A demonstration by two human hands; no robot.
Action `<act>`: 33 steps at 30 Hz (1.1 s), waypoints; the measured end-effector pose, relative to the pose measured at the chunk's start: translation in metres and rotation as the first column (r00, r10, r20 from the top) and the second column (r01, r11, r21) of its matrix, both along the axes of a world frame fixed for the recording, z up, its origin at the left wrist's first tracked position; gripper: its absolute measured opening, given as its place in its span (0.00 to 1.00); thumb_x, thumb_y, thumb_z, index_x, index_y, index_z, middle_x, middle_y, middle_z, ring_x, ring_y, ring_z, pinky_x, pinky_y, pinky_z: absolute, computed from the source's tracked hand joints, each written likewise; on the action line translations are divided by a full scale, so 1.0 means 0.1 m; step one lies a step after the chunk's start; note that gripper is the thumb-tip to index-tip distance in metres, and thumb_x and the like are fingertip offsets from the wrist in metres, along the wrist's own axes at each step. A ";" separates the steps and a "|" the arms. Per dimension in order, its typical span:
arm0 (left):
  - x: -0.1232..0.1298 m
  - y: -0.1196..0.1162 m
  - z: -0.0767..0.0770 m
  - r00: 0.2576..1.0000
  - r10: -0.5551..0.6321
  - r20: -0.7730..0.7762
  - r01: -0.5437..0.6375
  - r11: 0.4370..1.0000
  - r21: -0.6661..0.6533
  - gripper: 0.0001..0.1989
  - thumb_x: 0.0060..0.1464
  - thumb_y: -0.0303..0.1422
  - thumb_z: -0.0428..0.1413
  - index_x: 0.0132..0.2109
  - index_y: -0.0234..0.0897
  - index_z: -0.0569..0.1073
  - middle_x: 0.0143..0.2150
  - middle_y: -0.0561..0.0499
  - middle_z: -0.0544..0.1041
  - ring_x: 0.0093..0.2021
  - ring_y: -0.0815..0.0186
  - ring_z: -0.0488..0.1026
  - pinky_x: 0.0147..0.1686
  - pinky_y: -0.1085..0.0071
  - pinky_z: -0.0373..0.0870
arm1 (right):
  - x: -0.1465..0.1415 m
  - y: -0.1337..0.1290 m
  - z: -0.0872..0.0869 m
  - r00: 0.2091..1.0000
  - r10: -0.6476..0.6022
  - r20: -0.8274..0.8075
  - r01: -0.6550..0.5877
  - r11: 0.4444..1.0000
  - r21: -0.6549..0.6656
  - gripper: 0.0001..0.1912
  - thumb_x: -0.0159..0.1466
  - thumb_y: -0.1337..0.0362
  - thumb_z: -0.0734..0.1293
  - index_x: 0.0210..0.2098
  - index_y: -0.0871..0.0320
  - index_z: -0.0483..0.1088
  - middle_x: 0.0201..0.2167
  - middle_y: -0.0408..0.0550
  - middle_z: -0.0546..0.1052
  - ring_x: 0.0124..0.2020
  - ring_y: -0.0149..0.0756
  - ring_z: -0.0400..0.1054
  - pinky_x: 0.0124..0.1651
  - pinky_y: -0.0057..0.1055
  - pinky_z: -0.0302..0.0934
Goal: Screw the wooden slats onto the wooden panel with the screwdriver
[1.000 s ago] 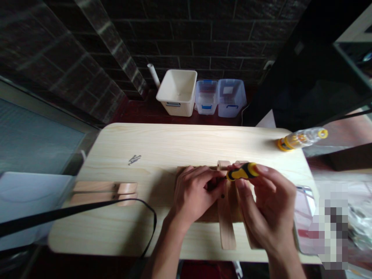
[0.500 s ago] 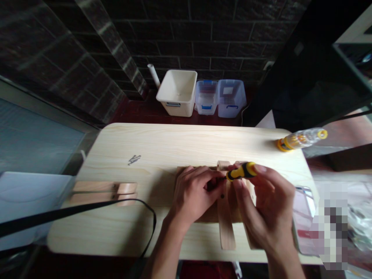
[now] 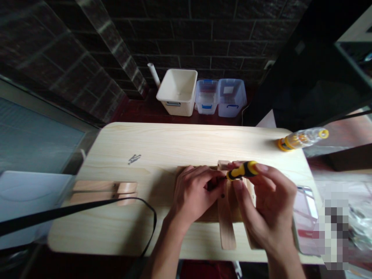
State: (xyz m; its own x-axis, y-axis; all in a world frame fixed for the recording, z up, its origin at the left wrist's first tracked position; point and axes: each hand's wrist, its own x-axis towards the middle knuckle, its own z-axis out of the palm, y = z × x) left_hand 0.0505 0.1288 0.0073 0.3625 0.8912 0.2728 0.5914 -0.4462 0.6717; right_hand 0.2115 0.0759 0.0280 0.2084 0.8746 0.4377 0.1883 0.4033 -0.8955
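Observation:
My right hand (image 3: 269, 209) is closed around the yellow and black handle of a screwdriver (image 3: 243, 171), which leans with its tip down to the left. Close to that tip, the thumb and forefinger of my left hand (image 3: 194, 192) are pinched together; whatever is between them is hidden. The left hand rests over a brown wooden board (image 3: 213, 217). Across the board lies a narrow wooden strip (image 3: 227, 230) with a dark hole and a rounded block at its far end. A second strip beside it is mostly covered by my right hand.
On the table (image 3: 180, 143), several screws (image 3: 134, 159) lie at the left, behind two wooden pieces (image 3: 95, 186). A black strap (image 3: 87, 207) crosses the left front. A clear-topped yellow bit holder (image 3: 302, 139) and a phone (image 3: 306, 221) are at the right. Bins (image 3: 177, 108) stand beyond.
The fingers of my right hand have shifted slightly on the screwdriver handle, and the screwdriver stays in nearly the same place. My left hand has kept its position.

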 end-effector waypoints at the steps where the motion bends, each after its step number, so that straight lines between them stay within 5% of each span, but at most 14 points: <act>1: 0.00 0.00 0.00 1.000 -0.001 0.004 0.001 1.000 0.000 0.07 0.57 0.31 0.67 0.43 0.47 0.82 0.35 0.58 0.84 0.34 0.68 0.78 0.42 0.65 0.65 | 0.00 -0.01 0.00 1.000 0.005 -0.005 -0.005 1.000 -0.005 0.31 0.68 0.76 0.69 0.65 0.44 0.64 0.57 0.50 0.76 0.59 0.45 0.75 0.61 0.52 0.74; 13: 0.00 0.01 -0.02 1.000 -0.001 0.008 0.001 1.000 0.000 0.09 0.55 0.30 0.68 0.43 0.47 0.82 0.34 0.59 0.83 0.34 0.68 0.77 0.40 0.66 0.63 | 0.00 0.01 0.01 0.999 0.007 0.044 -0.008 1.000 0.021 0.32 0.68 0.79 0.67 0.65 0.43 0.66 0.57 0.48 0.78 0.55 0.40 0.77 0.57 0.43 0.77; 20: 0.01 0.01 0.02 1.000 -0.012 0.007 0.013 1.000 -0.009 0.05 0.56 0.28 0.66 0.39 0.44 0.81 0.33 0.58 0.82 0.34 0.68 0.77 0.40 0.66 0.63 | 0.05 0.00 0.10 0.983 0.109 0.148 -0.108 0.994 -0.014 0.31 0.67 0.81 0.66 0.63 0.47 0.68 0.60 0.50 0.78 0.62 0.45 0.74 0.62 0.47 0.73; 33: -0.03 0.00 0.02 0.999 -0.054 0.006 0.054 0.998 -0.035 0.09 0.56 0.28 0.63 0.43 0.45 0.80 0.34 0.58 0.81 0.34 0.67 0.77 0.41 0.65 0.62 | 0.03 -0.02 0.13 0.985 0.120 0.122 -0.111 0.991 -0.075 0.28 0.66 0.81 0.65 0.59 0.50 0.72 0.58 0.51 0.79 0.61 0.45 0.75 0.63 0.46 0.73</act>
